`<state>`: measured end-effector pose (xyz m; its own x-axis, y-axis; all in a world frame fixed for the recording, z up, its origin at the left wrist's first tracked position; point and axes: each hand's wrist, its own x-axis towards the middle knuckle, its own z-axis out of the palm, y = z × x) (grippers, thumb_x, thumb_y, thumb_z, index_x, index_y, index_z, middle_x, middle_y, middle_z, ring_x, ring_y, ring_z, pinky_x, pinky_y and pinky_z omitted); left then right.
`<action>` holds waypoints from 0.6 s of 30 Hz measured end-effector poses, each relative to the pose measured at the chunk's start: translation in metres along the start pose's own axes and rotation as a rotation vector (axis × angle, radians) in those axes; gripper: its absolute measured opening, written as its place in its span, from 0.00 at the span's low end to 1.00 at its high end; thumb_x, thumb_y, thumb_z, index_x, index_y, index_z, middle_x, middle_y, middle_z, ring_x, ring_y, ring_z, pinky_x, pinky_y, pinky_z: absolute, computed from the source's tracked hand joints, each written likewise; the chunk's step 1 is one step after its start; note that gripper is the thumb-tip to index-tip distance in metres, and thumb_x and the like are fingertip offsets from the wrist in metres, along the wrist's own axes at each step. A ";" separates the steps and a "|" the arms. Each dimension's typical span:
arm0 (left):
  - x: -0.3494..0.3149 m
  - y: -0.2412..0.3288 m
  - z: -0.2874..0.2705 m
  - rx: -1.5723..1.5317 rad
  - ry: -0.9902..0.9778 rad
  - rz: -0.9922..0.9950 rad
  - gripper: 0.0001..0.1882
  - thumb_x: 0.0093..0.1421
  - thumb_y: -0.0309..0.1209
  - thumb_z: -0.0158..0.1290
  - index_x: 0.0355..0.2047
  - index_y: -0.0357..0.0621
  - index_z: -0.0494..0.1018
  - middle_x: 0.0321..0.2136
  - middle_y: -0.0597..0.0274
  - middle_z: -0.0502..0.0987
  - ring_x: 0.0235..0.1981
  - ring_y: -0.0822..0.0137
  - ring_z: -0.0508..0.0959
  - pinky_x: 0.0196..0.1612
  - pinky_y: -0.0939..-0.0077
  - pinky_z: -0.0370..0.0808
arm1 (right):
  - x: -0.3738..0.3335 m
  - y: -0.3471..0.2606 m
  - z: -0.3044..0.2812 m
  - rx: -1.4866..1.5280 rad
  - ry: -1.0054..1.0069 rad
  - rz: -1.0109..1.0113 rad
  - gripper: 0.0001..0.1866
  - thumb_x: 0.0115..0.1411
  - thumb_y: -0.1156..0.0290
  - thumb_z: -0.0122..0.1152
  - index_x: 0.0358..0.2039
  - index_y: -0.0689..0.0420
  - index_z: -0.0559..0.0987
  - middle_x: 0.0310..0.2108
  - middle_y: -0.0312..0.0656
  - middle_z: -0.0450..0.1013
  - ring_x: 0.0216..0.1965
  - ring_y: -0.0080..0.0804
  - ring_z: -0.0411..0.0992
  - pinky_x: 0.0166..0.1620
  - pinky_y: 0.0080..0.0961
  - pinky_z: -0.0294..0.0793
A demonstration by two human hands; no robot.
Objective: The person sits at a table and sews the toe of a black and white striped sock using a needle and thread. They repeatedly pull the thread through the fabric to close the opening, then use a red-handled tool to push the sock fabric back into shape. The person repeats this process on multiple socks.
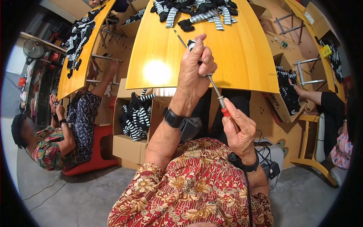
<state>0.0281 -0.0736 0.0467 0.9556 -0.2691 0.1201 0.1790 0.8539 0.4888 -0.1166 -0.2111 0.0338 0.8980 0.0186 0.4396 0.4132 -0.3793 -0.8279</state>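
Observation:
My left hand (194,68) is closed in front of me, above the near part of the yellow table. A bit of black-and-white knit, apparently a small striped sock (191,44), pokes out at its thumb; the fist hides the rest. Through or along this fist runs a long, thin metal rod with a red handle (216,90), like a screwdriver, its far end pointing up and left over the table. The red handle is gripped by my right hand (241,130), lower and to the right. Whether the rod goes inside the knit is hidden.
Striped socks (204,14) lie heaped at the far end of the yellow table (230,56). Cardboard boxes of socks stand at left (126,149) and right (278,96). A person (64,140) sits at left on a red stool (96,151); another person's leg (314,96) shows at right.

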 end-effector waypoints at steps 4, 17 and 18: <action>0.001 -0.007 -0.006 -0.081 -0.057 -0.072 0.16 0.70 0.40 0.42 0.51 0.44 0.63 0.19 0.72 0.66 0.11 0.83 0.58 0.17 0.88 0.54 | -0.002 0.004 -0.003 -0.023 -0.012 0.015 0.24 0.55 0.82 0.57 0.55 0.61 0.73 0.25 0.43 0.71 0.22 0.28 0.69 0.27 0.23 0.70; 0.021 0.023 -0.035 -0.432 0.080 -0.046 0.12 0.68 0.37 0.45 0.42 0.41 0.67 0.28 0.62 0.70 0.26 0.74 0.73 0.29 0.82 0.77 | -0.026 -0.006 -0.038 -0.098 -0.075 -0.058 0.26 0.48 0.83 0.58 0.52 0.64 0.75 0.21 0.42 0.69 0.18 0.31 0.67 0.23 0.26 0.67; 0.021 0.023 -0.033 -0.458 0.111 -0.066 0.12 0.68 0.38 0.45 0.41 0.42 0.66 0.29 0.63 0.69 0.26 0.73 0.74 0.29 0.83 0.78 | -0.028 -0.008 -0.042 -0.137 -0.072 -0.083 0.27 0.47 0.83 0.58 0.52 0.63 0.75 0.20 0.41 0.68 0.18 0.30 0.66 0.23 0.26 0.67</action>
<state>0.0597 -0.0446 0.0323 0.9535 -0.3013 -0.0035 0.3009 0.9519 0.0583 -0.1518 -0.2470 0.0428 0.8722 0.1195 0.4743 0.4663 -0.4959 -0.7325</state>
